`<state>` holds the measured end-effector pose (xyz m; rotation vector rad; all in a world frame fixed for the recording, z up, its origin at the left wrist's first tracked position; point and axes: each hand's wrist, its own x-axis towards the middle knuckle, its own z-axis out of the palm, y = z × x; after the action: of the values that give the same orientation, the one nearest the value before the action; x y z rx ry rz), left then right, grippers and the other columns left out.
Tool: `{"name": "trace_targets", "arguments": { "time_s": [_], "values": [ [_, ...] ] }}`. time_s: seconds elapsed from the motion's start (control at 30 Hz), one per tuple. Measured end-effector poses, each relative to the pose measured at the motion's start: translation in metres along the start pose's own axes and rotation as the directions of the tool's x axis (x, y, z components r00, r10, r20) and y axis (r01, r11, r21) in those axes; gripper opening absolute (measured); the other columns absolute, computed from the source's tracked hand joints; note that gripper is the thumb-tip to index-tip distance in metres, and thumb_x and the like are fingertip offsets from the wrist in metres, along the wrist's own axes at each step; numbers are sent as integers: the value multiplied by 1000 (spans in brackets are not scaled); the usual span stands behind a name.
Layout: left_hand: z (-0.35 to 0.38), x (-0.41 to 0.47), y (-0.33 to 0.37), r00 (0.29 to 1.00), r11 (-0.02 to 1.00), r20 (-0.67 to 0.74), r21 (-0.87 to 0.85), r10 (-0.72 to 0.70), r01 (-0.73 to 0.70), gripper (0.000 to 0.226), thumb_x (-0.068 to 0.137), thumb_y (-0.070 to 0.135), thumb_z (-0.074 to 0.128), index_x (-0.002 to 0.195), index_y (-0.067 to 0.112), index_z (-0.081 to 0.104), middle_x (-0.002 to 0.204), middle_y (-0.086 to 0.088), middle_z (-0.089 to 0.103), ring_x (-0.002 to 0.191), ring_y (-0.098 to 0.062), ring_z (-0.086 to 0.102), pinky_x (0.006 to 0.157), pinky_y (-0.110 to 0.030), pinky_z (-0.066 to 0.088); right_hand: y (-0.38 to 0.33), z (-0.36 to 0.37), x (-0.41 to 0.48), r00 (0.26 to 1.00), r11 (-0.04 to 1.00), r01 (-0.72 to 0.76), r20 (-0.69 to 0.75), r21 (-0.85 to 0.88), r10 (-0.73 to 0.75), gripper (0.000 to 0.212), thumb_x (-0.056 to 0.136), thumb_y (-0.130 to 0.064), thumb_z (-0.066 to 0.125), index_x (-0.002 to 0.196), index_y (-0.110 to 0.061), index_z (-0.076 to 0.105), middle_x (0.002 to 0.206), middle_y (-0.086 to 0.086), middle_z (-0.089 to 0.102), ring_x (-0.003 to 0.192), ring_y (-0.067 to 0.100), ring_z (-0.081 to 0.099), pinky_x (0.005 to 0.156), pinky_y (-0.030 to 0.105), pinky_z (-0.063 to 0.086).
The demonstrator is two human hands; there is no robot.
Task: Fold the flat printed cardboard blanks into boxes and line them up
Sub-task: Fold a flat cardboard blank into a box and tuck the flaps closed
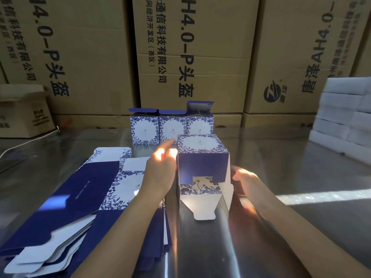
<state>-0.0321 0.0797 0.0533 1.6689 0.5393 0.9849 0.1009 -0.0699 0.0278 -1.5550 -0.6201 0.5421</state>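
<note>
A half-folded blue-and-white floral box (202, 157) lies tipped toward me in the middle of the table, its open end and white flaps (204, 209) facing me. My left hand (160, 169) grips its left side, fingers reaching along the far edge. My right hand (244, 179) holds the right side flap, fingers curled against it. Three folded boxes (171, 129) stand in a row behind, lids up. A stack of flat printed blanks (84, 197) lies at the left under my left forearm.
Large brown cartons (192, 53) form a wall along the table's far edge. A smaller open carton (22, 115) sits at the far left. White foam blocks (345, 115) are stacked at the right. The table (301, 171) is shiny metal.
</note>
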Motion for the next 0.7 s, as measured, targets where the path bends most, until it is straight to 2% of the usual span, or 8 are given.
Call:
{"name": "trace_targets", "arguments": {
  "time_s": [0.07, 0.13, 0.2, 0.3, 0.43, 0.57, 0.63, 0.7],
  "values": [
    [-1, 1, 1, 1000, 995, 29, -101, -12, 15, 37, 92, 6, 36, 112, 31, 54, 126, -1, 59, 114, -16, 55, 99, -40, 46, -4, -2, -3, 998, 998, 57, 33, 32, -58, 45, 84, 2, 31, 109, -15, 64, 80, 17, 51, 65, 26, 41, 53, 26, 32],
    [-4, 1, 1, 996, 995, 84, -97, 15, -7, 51, 85, -9, 35, 115, 26, 55, 112, 12, 64, 108, -3, 59, 91, -25, 50, -5, -6, -5, 995, 995, 102, 20, 22, -102, 54, 86, 7, 29, 113, -25, 62, 86, 16, 66, 71, 25, 56, 62, 25, 43],
    [-6, 2, 3, 992, 994, 118, -100, 44, -32, 61, 77, -15, 35, 117, 28, 55, 103, 27, 63, 100, 13, 57, 81, -13, 50, -5, -10, -5, 993, 993, 119, 2, 11, -119, 53, 84, 8, 34, 115, -26, 60, 86, 2, 74, 74, 15, 67, 74, 24, 49],
    [-10, 2, 7, 993, 976, 104, -213, 59, -36, 59, 76, -13, 41, 110, 32, 57, 112, 21, 63, 110, 5, 57, 95, -26, 47, -5, -10, -4, 987, 986, 160, 8, 43, -161, 55, 80, 7, 37, 121, -22, 59, 94, -5, 75, 82, 10, 70, 74, 23, 51],
    [-9, -5, 8, 988, 941, 88, -326, 130, -94, 49, 73, 3, 56, 112, 33, 54, 122, 12, 60, 116, -1, 55, 100, -29, 44, -9, -13, -5, 969, 968, 245, 3, 50, -246, 48, 77, -13, 46, 118, -31, 64, 115, -10, 68, 109, 18, 62, 94, 39, 50],
    [-4, -8, 9, 981, 935, 64, -320, 184, -155, 51, 69, 16, 69, 112, 36, 52, 126, 9, 58, 118, -2, 54, 99, -24, 42, -8, -17, -5, 954, 952, 274, 90, 133, -287, 52, 75, -29, 50, 126, -35, 57, 122, -8, 65, 110, 18, 61, 89, 37, 51],
    [-3, -7, 8, 977, 929, 54, -327, 204, -175, 50, 78, 7, 71, 116, 33, 51, 128, 5, 57, 120, -4, 53, 102, -26, 42, -8, -18, -5, 946, 945, 265, 138, 190, -293, 50, 78, -30, 52, 128, -34, 56, 120, -4, 66, 105, 22, 64, 81, 34, 55],
    [-2, -7, 7, 973, 929, 40, -309, 226, -203, 47, 83, 3, 66, 115, 33, 50, 127, 7, 57, 118, -2, 54, 100, -21, 43, -8, -17, -6, 941, 941, 254, 170, 223, -294, 50, 81, -31, 55, 130, -33, 54, 118, 0, 68, 99, 24, 67, 74, 32, 56]
  ]
}}
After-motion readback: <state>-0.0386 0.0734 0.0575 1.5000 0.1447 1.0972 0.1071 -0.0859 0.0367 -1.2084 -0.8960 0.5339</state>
